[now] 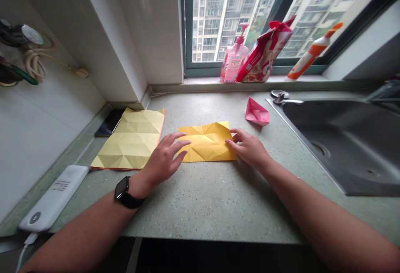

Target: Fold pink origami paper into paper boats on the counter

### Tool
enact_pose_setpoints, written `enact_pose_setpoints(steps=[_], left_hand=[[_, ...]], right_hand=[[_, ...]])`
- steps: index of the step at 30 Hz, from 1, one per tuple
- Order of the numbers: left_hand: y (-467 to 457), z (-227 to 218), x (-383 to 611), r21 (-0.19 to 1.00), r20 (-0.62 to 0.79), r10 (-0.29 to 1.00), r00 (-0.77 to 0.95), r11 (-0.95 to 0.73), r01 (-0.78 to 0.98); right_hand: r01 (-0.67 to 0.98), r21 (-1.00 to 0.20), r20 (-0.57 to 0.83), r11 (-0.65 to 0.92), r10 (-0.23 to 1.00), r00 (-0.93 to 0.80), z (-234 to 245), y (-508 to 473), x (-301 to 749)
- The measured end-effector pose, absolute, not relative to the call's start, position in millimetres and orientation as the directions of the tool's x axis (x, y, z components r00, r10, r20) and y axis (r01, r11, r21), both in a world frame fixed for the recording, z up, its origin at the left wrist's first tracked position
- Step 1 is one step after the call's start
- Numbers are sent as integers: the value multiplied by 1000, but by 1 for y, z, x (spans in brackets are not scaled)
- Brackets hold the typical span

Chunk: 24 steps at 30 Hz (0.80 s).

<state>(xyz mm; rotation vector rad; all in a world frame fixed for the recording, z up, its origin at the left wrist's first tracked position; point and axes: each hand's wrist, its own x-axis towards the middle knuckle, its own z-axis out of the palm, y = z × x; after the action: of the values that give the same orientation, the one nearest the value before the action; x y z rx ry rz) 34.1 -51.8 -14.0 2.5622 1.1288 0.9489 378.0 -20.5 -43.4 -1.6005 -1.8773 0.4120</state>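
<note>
A folded sheet of yellow-orange origami paper (206, 141), crossed by diagonal creases, lies on the counter between my hands. My left hand (164, 156), with a black watch on its wrist, reaches over the paper's left edge with fingers apart. At the right edge, my right hand (246, 146) pinches the paper between thumb and fingers. Behind it stands a small pink folded paper boat (258, 113). Left of my left hand, pale yellow creased sheets (134, 139) with an orange edge underneath lie flat.
A steel sink (337, 148) is set into the counter (225, 206) at the right. A dark phone (109, 123) lies partly under the pale sheets. A white power bank (54, 198) with a cable sits front left. A pink pump bottle (234, 58), red pouch (265, 52) and orange-white bottle (312, 54) line the windowsill.
</note>
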Motion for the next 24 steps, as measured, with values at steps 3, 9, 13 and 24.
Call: enact_pose_setpoints(steps=[3, 9, 13, 24], left_hand=[[-53, -23, 45, 391, 374, 628, 682, -774, 498], [-44, -38, 53, 401, 278, 602, 749, -781, 479], [-36, -43, 53, 385, 264, 605, 751, -780, 493], [-36, -48, 55, 351, 265, 612, 745, -781, 516]], right_hand=[[789, -578, 266, 208, 962, -59, -47, -19, 373], [779, -592, 261, 205, 964, -55, -50, -14, 365], [782, -592, 279, 193, 960, -25, -47, -10, 363], [685, -360, 357, 633, 772, -525, -33, -50, 330]])
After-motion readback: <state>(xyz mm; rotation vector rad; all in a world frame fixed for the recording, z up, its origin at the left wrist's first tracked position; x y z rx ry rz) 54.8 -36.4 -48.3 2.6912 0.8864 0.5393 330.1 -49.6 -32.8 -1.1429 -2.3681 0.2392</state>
